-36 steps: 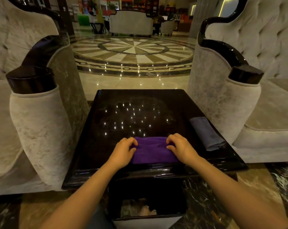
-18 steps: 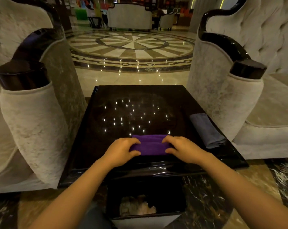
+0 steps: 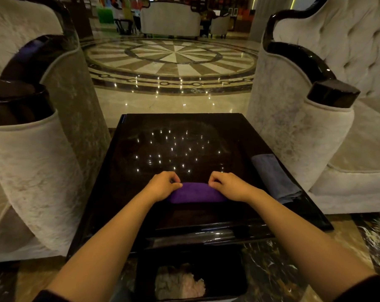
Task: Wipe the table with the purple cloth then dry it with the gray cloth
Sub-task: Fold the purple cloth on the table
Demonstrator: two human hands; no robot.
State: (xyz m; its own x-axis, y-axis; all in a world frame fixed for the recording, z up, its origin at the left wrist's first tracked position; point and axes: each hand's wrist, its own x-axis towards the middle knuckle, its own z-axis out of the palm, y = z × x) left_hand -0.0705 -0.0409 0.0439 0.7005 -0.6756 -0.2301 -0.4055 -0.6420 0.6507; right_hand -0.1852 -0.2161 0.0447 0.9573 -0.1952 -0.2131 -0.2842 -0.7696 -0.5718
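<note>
The left hand (image 3: 163, 185) and right hand (image 3: 228, 185) pinched the purple cloth (image 3: 195, 195) with curled fingers near the dark surface's (image 3: 206, 131) front edge; the gray cloth (image 3: 276, 178) lay folded along its right side.

The purple cloth (image 3: 196, 192) lies bunched into a short, thick roll across the near middle of the table (image 3: 141, 192), its ends covered. The table is square, black and glossy, speckled with reflected lights. The gray cloth (image 3: 276, 178) lies folded in a long strip along the table's right edge, well apart from the purple one.
</note>
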